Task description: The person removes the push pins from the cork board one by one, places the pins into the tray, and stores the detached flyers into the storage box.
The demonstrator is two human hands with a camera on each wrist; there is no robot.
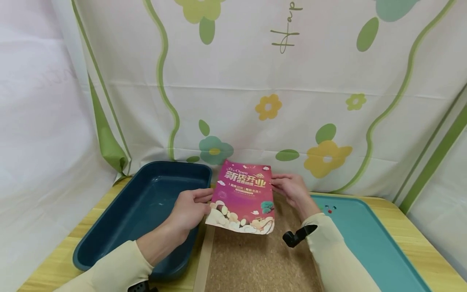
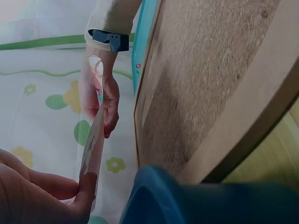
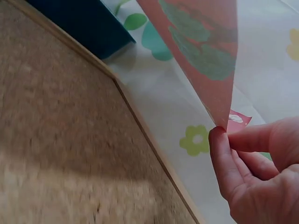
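A purple-pink printed flyer (image 1: 243,198) is held up above the framed cork board (image 1: 248,259), its lower edge slightly curled. My left hand (image 1: 189,209) pinches the flyer's left edge between thumb and fingers. On the opposite edge, my right hand (image 1: 292,188) pinches it near the upper right; the right wrist view shows thumb and fingertips meeting on the paper (image 3: 205,51). Seen edge-on in the left wrist view, the flyer (image 2: 95,140) stands apart from the cork surface (image 2: 187,84).
Left of the board stands a deep dark-blue basin (image 1: 146,211). To the right lies a turquoise tray (image 1: 368,231) with several small coloured pieces (image 1: 330,209) near its far end. Behind the wooden table (image 1: 438,247) hangs a flower-printed cloth (image 1: 233,81).
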